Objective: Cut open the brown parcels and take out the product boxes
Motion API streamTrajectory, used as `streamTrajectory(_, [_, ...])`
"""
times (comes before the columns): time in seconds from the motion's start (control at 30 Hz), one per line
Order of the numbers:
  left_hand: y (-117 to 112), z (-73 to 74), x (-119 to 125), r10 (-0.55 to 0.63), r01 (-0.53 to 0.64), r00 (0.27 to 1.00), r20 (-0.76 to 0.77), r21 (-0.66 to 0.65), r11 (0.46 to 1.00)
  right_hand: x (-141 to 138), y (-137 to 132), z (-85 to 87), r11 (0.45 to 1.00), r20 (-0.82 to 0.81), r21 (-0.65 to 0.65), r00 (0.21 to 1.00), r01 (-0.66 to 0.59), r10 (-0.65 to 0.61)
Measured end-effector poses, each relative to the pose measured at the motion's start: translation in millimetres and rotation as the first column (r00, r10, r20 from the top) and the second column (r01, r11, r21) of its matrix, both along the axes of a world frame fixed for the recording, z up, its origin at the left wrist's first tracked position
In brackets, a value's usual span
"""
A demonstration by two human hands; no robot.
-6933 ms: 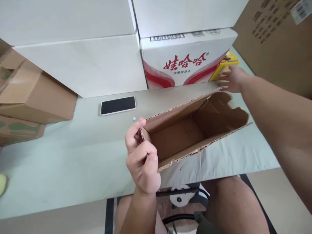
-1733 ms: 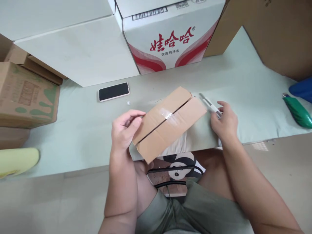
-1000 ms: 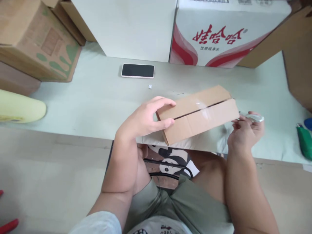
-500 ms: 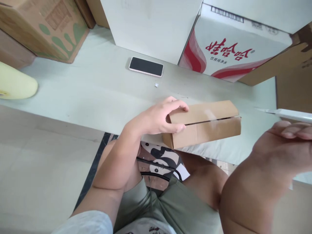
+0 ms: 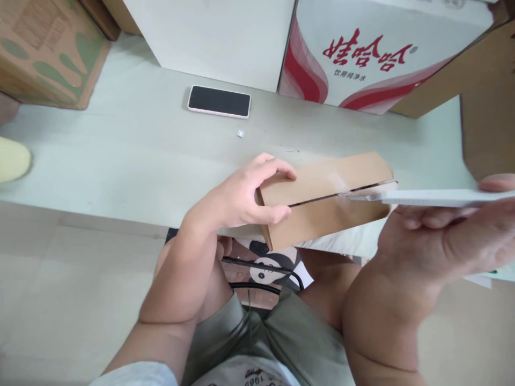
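Note:
A small brown cardboard box (image 5: 322, 179) lies at the front edge of the table, a dark seam running along its top with a shiny strip of clear tape across it. My left hand (image 5: 257, 190) grips the box's left end, thumb on the near side and fingers on the far side. In my right hand (image 5: 446, 236) is a white utility knife (image 5: 426, 198), its blade pointing left. The blade tip lies over the seam near the tape; whether it touches the box I cannot tell.
Behind the box lies a phone (image 5: 219, 101) with a tiny white piece (image 5: 240, 133) near it. A white carton with red lettering (image 5: 362, 59) and a plain white box (image 5: 217, 40) stand at the back. A green-printed carton (image 5: 52, 59) and a pale yellow object (image 5: 14, 160) are at left.
My right hand has brought the knife leftward, from beyond the box's right end to over its seam. The left hand keeps its grip on the box. The camera view has shifted.

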State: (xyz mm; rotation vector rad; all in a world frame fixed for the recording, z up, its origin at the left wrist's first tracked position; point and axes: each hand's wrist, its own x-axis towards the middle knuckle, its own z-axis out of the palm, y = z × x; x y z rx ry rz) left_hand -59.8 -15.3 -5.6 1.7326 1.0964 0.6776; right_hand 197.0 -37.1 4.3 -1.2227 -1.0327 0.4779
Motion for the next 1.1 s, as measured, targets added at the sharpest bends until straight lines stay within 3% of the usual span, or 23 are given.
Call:
streamTrajectory(0.07, [-1, -0.3, 0, 0.007, -0.007, 1.0, -0.016, 0.006, 1.0, -4, 6, 1.3, 0.988, -0.047, 0.15, 0.999, 0.027, -0.02])
streamTrajectory(0.13, [-1, -0.4, 0, 0.015, -0.015, 1.0, -0.028, 0.009, 1.0, -4, 9, 0.4, 0.978, -0.078, 0.206, 0.996, -0.015, 0.031])
streamTrajectory(0.63, [-1, -1.4, 2, 0.024, -0.024, 1.0, 0.007, 0.025, 0.999, -9, 10, -8.6, 0.975, -0.061, 0.22, 0.998, 0.032, -0.019])
streamTrajectory(0.87, [-1, -3.0, 1, 0.019, -0.018, 1.0, -0.004, 0.035, 0.999, -9, 11, -12.9, 0.969, -0.113, 0.206, 0.987, 0.134, -0.112])
streamTrajectory(1.1, [0, -5.7, 0, -0.007, 0.008, 1.0, -0.016, 0.061, 0.998, -3, 13, -15.9, 0.957, -0.199, 0.247, 0.974, 0.155, -0.106])
